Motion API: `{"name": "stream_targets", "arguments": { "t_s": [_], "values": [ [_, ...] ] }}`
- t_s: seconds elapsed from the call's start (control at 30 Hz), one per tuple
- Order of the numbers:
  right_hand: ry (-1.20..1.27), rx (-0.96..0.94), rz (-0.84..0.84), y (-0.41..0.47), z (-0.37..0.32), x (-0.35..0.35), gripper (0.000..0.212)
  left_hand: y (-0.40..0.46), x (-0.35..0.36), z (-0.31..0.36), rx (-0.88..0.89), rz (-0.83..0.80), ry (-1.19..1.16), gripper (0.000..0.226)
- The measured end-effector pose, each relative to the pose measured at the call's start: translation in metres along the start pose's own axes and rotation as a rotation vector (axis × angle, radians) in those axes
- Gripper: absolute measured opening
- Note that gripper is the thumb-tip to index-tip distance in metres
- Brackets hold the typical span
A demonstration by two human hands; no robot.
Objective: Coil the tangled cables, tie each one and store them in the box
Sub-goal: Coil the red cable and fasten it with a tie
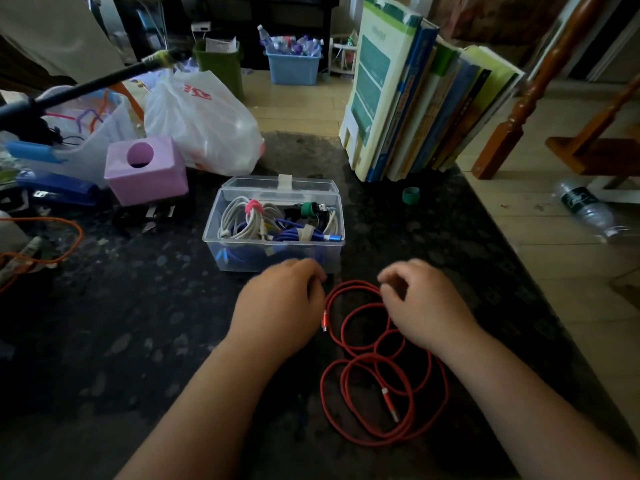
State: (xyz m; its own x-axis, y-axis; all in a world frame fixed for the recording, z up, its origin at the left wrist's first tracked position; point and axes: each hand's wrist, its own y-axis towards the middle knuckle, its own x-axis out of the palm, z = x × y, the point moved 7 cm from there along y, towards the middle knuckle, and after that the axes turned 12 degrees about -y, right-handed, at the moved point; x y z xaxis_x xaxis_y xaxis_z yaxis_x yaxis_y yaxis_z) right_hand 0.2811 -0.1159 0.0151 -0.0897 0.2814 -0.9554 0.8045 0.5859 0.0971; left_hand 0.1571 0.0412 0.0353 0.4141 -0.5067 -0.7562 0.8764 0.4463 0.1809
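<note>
Pinching the red cable (377, 386) at the top of its loops with right-hand fingers (389, 292), probably to gather the sprawl into one coil; left hand (280, 303) curled beside the cable's plug end, grip hidden, so cannot tell whether holding anything. Lying loose and untied on the dark table (138, 323), just before the open clear box (273, 223), already stocked with tied white, blue and black cables. Green tie (411, 195) waiting near leaning books (415, 98); beyond, plastic bag (201, 123), pink box (147, 168), wooden floor (554, 265)

A matt red cable (382, 367) lies on a dark speckled stone-like worktop (138, 323) beside a clear glossy plastic box (273, 252).
</note>
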Motion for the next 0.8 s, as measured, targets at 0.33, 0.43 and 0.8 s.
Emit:
{"name": "stream_targets", "arguments": {
  "t_s": [0.33,0.43,0.8],
  "values": [
    [-0.067,0.145,-0.368,-0.030,0.034,0.041,0.016,-0.017,0.062,-0.029,-0.293,-0.304,0.056,0.027],
    [0.190,0.130,-0.290,-0.017,0.021,0.032,0.015,-0.014,0.058,-0.037,-0.389,-0.324,-0.086,0.016],
    [1.146,0.418,-0.084,-0.008,0.010,-0.030,0.012,-0.013,-0.016,0.026,0.034,0.144,-0.391,0.010]
  ]
}}
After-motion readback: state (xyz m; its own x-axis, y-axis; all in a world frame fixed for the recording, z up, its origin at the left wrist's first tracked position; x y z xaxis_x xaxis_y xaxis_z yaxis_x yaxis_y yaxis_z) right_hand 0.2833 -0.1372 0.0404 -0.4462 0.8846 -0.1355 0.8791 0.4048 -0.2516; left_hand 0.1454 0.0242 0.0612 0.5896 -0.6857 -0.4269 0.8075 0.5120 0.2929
